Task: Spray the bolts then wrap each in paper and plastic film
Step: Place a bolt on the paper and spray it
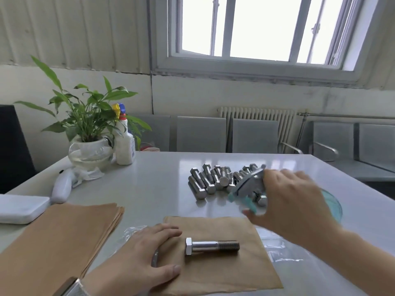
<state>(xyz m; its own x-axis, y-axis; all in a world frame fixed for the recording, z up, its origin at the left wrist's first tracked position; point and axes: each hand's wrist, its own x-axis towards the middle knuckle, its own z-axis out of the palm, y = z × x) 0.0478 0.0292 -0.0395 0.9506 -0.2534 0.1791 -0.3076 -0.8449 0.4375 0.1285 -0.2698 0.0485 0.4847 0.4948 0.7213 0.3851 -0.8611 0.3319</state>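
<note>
Bolt (212, 246) crosswise, threads rightward

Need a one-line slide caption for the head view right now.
Left hand rests flat on brown paper beside one bolt; right hand holds a spray bottle near the bolt pile.

At the far left of the grey table (149, 180) we see a leafy plant (85, 112) in a glass bowl (90, 153). A crumpled white wrapper (87, 175) lies just in front of the bowl. Beyond the table stands a row of grey chairs (254, 135), with a white radiator (256, 114) under the window (256, 28).
</note>
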